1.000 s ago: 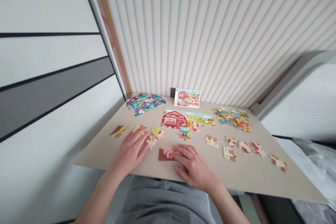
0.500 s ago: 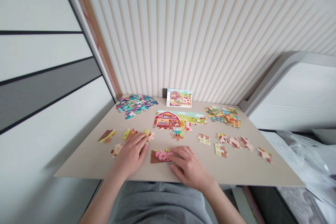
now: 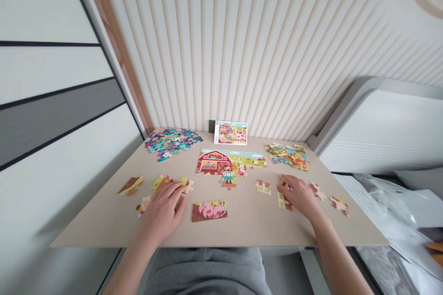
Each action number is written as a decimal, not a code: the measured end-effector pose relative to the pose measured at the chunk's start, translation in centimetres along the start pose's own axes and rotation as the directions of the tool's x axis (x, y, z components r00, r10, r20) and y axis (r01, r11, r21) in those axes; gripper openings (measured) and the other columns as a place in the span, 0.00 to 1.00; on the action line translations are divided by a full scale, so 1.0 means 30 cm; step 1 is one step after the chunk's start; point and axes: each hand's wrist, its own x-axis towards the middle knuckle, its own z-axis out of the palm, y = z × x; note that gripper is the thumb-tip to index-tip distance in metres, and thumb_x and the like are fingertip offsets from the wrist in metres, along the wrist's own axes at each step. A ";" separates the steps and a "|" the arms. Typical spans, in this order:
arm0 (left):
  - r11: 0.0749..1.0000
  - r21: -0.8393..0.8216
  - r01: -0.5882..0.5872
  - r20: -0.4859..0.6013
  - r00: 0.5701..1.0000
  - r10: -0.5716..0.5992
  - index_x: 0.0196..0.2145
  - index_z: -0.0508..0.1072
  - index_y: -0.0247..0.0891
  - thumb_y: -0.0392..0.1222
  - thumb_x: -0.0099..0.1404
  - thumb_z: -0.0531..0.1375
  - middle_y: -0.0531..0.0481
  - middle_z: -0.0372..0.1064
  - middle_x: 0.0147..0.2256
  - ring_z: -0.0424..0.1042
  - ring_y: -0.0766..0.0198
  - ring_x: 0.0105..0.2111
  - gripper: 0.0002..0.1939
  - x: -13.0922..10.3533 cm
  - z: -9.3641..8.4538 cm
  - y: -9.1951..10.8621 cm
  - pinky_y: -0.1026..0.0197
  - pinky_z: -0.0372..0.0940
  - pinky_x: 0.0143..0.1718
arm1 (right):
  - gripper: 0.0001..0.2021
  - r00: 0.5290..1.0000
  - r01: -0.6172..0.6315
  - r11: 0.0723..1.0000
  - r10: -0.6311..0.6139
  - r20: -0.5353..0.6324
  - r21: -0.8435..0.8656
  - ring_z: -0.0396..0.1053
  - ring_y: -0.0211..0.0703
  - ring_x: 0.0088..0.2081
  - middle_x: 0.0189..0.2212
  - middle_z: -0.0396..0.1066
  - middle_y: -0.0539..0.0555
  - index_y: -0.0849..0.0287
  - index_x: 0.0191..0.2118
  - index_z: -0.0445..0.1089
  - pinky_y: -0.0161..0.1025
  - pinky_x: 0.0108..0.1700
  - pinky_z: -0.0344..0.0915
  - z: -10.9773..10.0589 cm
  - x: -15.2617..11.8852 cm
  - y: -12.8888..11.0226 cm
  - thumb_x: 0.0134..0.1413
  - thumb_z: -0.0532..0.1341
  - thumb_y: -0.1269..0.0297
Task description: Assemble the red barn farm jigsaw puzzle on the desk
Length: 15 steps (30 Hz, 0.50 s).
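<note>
My left hand (image 3: pixel 165 207) rests on the table with fingers spread, partly over loose pieces, a yellow-green one (image 3: pixel 161 182) among them. Reaching to the right, my right hand (image 3: pixel 300 195) has its fingertips on a brown-and-white cow piece (image 3: pixel 284 181); whether it grips the piece cannot be made out. A fence piece (image 3: pixel 283 202) lies just under that hand. Between the hands is a joined pig section (image 3: pixel 209 211), untouched. Behind it sits the partly assembled barn picture (image 3: pixel 214 162), with the farmer piece (image 3: pixel 228 176) at its lower edge.
A reference card (image 3: pixel 230 132) leans against the ribbed wall. A purple-blue pile of pieces (image 3: pixel 173 140) lies back left, a yellow-orange pile (image 3: pixel 289 156) back right. Other loose pieces include a fence piece (image 3: pixel 263 186), a far-right piece (image 3: pixel 339 205) and a far-left piece (image 3: pixel 131 185).
My right hand has left the pig section and moved right to the cow pieces. My left hand remains over the left pieces. The view has shifted slightly.
</note>
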 end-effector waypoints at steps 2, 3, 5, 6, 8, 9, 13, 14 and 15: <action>1.000 0.007 -0.002 0.012 1.000 0.002 0.61 0.70 0.46 0.45 0.73 0.54 0.45 0.71 0.57 0.69 0.49 0.58 0.21 -0.001 -0.001 0.000 0.41 0.61 0.64 | 0.23 1.000 -0.013 0.999 0.013 0.003 0.043 0.69 0.59 0.56 0.56 0.72 0.60 0.56 0.57 0.74 0.52 0.58 0.63 0.024 -0.003 0.021 0.61 0.60 0.50; 1.000 0.011 -0.002 0.017 1.000 0.002 0.61 0.69 0.46 0.45 0.73 0.54 0.45 0.71 0.57 0.69 0.49 0.58 0.21 -0.001 -0.001 0.000 0.41 0.61 0.64 | 0.23 1.000 -0.028 0.998 0.028 -0.008 0.059 0.69 0.59 0.56 0.57 0.72 0.59 0.56 0.56 0.74 0.52 0.59 0.63 0.035 -0.006 0.025 0.61 0.60 0.49; 1.000 0.013 -0.004 0.018 1.000 0.003 0.61 0.69 0.46 0.45 0.73 0.54 0.44 0.71 0.57 0.69 0.49 0.58 0.21 -0.002 0.001 -0.002 0.41 0.62 0.64 | 0.24 0.998 -0.059 0.994 0.061 -0.028 0.087 0.69 0.59 0.56 0.57 0.72 0.59 0.57 0.56 0.74 0.52 0.59 0.62 0.052 -0.008 0.028 0.61 0.60 0.48; 1.000 0.011 -0.005 0.016 1.000 0.005 0.61 0.69 0.46 0.45 0.73 0.54 0.44 0.71 0.57 0.69 0.49 0.58 0.21 -0.002 0.002 -0.003 0.41 0.62 0.64 | 0.24 0.997 -0.071 0.992 0.075 -0.033 0.103 0.68 0.59 0.56 0.56 0.72 0.60 0.57 0.56 0.74 0.52 0.59 0.62 0.057 -0.009 0.028 0.61 0.60 0.48; 1.000 0.007 -0.011 0.005 1.000 0.011 0.61 0.69 0.46 0.45 0.73 0.54 0.44 0.71 0.57 0.69 0.49 0.58 0.21 -0.002 0.005 -0.005 0.40 0.62 0.64 | 0.25 0.994 -0.094 0.986 0.100 -0.037 0.135 0.68 0.59 0.56 0.56 0.73 0.60 0.58 0.56 0.74 0.52 0.59 0.62 0.062 -0.007 0.028 0.60 0.60 0.48; 1.000 0.005 -0.016 -0.004 1.000 0.016 0.61 0.69 0.46 0.45 0.72 0.54 0.44 0.71 0.57 0.69 0.49 0.58 0.21 -0.002 0.006 -0.006 0.40 0.62 0.64 | 0.25 0.993 -0.105 0.983 0.112 -0.038 0.152 0.69 0.59 0.55 0.55 0.73 0.60 0.58 0.57 0.74 0.52 0.58 0.62 0.062 -0.006 0.028 0.60 0.61 0.48; 0.999 0.002 -0.040 -0.035 0.999 0.040 0.61 0.69 0.46 0.45 0.73 0.54 0.44 0.71 0.57 0.67 0.47 0.60 0.21 -0.003 0.009 -0.008 0.38 0.61 0.64 | 0.28 0.987 -0.144 0.966 0.156 -0.037 0.214 0.70 0.57 0.52 0.53 0.74 0.60 0.57 0.59 0.73 0.51 0.55 0.64 0.055 -0.007 0.025 0.58 0.62 0.47; 0.999 0.002 -0.043 -0.036 0.998 0.044 0.61 0.69 0.46 0.44 0.73 0.54 0.45 0.71 0.57 0.67 0.47 0.61 0.21 -0.003 0.009 -0.008 0.38 0.61 0.64 | 0.28 0.986 -0.151 0.963 0.164 -0.038 0.225 0.71 0.56 0.51 0.52 0.74 0.60 0.57 0.59 0.73 0.50 0.54 0.64 0.054 -0.008 0.024 0.57 0.62 0.47; 0.999 0.002 -0.044 -0.034 0.998 0.044 0.61 0.69 0.46 0.44 0.73 0.54 0.45 0.71 0.57 0.67 0.47 0.60 0.21 -0.003 0.009 -0.009 0.38 0.60 0.65 | 0.28 0.984 -0.158 0.959 0.171 -0.038 0.234 0.71 0.55 0.49 0.51 0.75 0.60 0.57 0.59 0.72 0.49 0.53 0.65 0.052 -0.009 0.023 0.57 0.63 0.47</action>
